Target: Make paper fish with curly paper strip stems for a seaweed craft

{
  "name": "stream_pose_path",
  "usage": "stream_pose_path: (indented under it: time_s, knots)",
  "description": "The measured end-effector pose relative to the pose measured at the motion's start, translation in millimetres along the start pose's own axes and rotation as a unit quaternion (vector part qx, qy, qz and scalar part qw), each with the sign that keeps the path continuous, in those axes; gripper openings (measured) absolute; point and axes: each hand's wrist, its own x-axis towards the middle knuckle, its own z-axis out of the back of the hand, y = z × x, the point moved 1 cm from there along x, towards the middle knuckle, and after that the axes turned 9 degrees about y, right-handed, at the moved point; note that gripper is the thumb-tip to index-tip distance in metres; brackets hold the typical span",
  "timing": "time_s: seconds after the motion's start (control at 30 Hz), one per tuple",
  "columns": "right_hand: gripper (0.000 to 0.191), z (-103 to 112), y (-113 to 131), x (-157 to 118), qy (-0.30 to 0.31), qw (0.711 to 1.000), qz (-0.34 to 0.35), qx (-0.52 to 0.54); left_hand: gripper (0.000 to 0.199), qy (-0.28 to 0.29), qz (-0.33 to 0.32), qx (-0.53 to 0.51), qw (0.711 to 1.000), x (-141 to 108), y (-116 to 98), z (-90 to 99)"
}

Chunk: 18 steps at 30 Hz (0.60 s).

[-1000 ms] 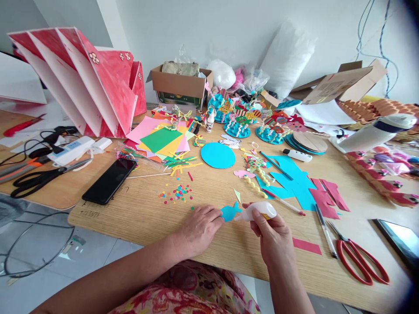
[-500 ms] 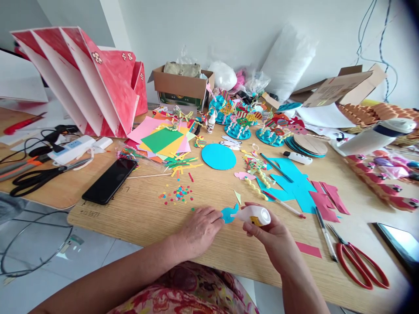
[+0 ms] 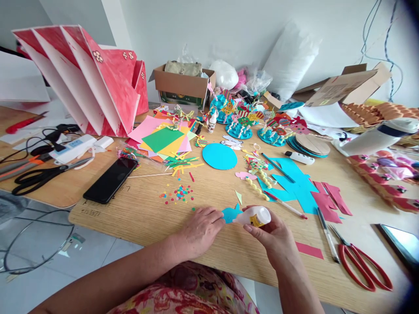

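Observation:
My right hand (image 3: 270, 231) is wrapped round a white glue bottle (image 3: 257, 216) with a yellow label, tilted so its nozzle points left at a small blue paper shape (image 3: 230, 214). That shape looks like a fish and lies on the wooden table near its front edge. The fingers of my left hand (image 3: 201, 229) are together and press on its left end. Small coloured paper dots (image 3: 181, 192) are scattered beyond my left hand. A blue disc (image 3: 219, 156) lies farther back, with a pale green paper triangle (image 3: 238, 197) nearer to me.
Red-handled scissors (image 3: 360, 266), a pen (image 3: 328, 235) and red paper strips (image 3: 309, 250) lie to the right. On the left are a black phone (image 3: 111, 179) and black scissors (image 3: 42, 174). Decorated blue discs (image 3: 238, 131) and a cardboard box (image 3: 183, 85) stand at the back.
The bottle's nozzle has moved slightly down over the blue shape, and the bottle's yellow label shows more. My left hand has hardly moved. The view has shifted slightly.

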Motion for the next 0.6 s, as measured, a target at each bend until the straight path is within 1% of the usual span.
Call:
stream_pose_path:
  time_s: [0.23, 0.47, 0.6]
  knots:
    - [0.037, -11, 1, -1, -0.06, 0.998, 0.016, 0.031, 0.019, -0.002, -0.003, -0.001, 1.0, 0, -1, 0.7]
    - [0.029, -10, -2, 6, -0.034, 0.998, 0.018, 0.046, 0.021, 0.001, -0.002, -0.006, 1.0, 0, 0, 0.7]
    - [0.027, -9, -7, 7, -0.041, 0.999, 0.022, 0.014, 0.02, 0.004, 0.001, -0.011, 1.0, 0, 0, 0.2]
